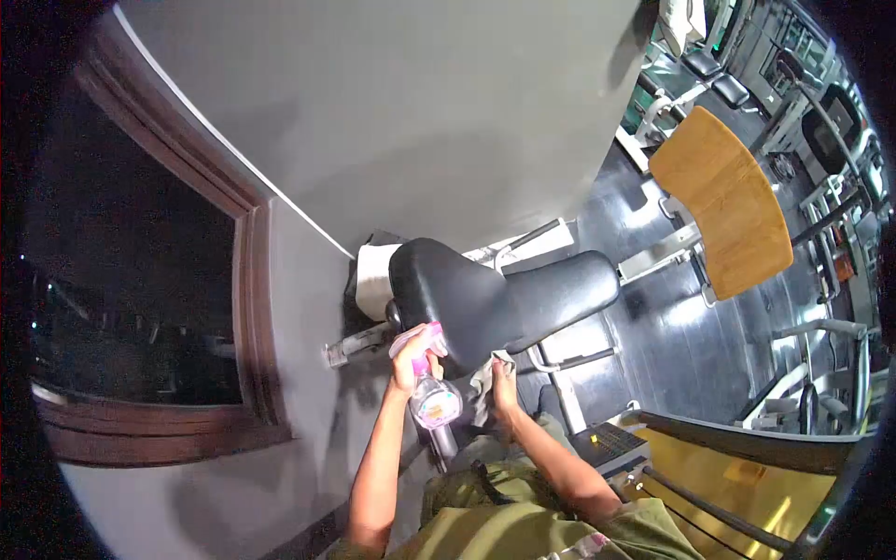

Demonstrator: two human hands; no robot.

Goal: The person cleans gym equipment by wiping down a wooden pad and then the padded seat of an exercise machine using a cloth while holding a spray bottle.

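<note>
My left hand is closed around the neck of a clear spray bottle with a pink trigger head. The bottle stands close to the near-left edge of a black padded gym seat. In my right hand a crumpled greyish cloth is gripped, hanging beside the pad's near edge. Whether the cloth touches the pad I cannot tell.
A grey wall rises behind the seat, with a brown-framed dark window at left. A curved wooden board sits on the machine's far end. Other gym machines stand at right. A yellow panel is near my right arm.
</note>
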